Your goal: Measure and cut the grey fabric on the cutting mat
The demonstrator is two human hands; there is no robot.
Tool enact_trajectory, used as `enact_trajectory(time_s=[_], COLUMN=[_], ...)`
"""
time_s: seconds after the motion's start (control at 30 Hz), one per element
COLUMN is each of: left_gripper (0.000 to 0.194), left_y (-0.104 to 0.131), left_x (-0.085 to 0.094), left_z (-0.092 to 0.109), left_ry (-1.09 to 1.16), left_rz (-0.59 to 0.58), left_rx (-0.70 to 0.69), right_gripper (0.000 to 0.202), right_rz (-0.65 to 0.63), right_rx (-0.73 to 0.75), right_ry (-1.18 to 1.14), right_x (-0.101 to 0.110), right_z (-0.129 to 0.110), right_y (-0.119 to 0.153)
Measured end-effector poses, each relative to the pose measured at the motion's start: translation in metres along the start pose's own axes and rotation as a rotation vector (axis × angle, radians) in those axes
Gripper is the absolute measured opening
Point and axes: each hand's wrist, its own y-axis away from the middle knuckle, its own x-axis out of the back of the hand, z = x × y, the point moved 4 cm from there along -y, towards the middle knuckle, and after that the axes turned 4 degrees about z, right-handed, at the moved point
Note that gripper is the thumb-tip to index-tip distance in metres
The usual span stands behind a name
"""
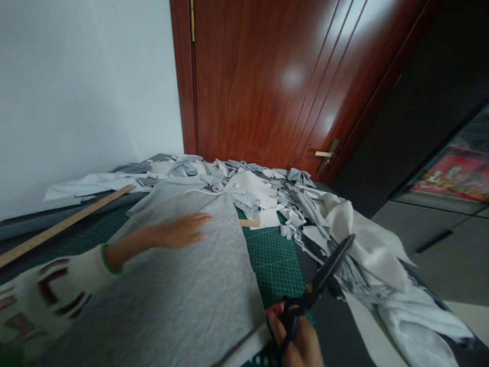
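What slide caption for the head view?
Left hand over gray fabric on green cutting mat, right hand holding black scissors.

Left hand (185, 232) stretches flat while right hand (300, 339) curls.

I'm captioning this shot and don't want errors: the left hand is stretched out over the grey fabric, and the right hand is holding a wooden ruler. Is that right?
Not quite. The head view shows the right hand holding black scissors, while the left hand is stretched out over the grey fabric.
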Motion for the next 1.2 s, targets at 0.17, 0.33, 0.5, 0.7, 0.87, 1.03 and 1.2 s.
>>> enact_trajectory(time_s=[0.17, 0.33, 0.5, 0.7, 0.87, 1.03, 1.2], left_gripper=[0.05, 0.053, 0.079, 0.094, 0.088, 0.085, 0.086], left_y=[0.039, 0.053, 0.061, 0.07, 0.083, 0.096, 0.109], left_x=[-0.014, -0.028, -0.046, -0.06, -0.062, -0.054, -0.048], left_z=[0.043, 0.092, 0.118, 0.123, 0.125, 0.135, 0.155], left_ry=[0.114, 0.169, 0.174, 0.176, 0.197, 0.218, 0.192], left_rz=[-0.084, -0.075, -0.107, -0.134, -0.159, -0.156, -0.133], left_rx=[-0.097, -0.21, -0.298, -0.314, -0.368, -0.396, -0.417], right_gripper=[0.039, 0.041, 0.045, 0.043, 0.041, 0.038, 0.037], right_rz=[-0.119, -0.348, -0.479, -0.36, -0.331, -0.331, -0.357], right_rx=[-0.027, -0.03, -0.059, -0.069, -0.052, 0.032, 0.055], right_ry=[-0.083, 0.021, -0.042, -0.012, 0.117, 0.192, 0.178], right_x=[0.0, 0.003, 0.005, 0.021, 0.022, 0.013, 0.005], right_z=[-0.012, -0.019, -0.028, -0.03, -0.026, -0.026, -0.027], right_y=[-0.012, -0.015, -0.006, -0.009, -0.025, -0.037, -0.04])
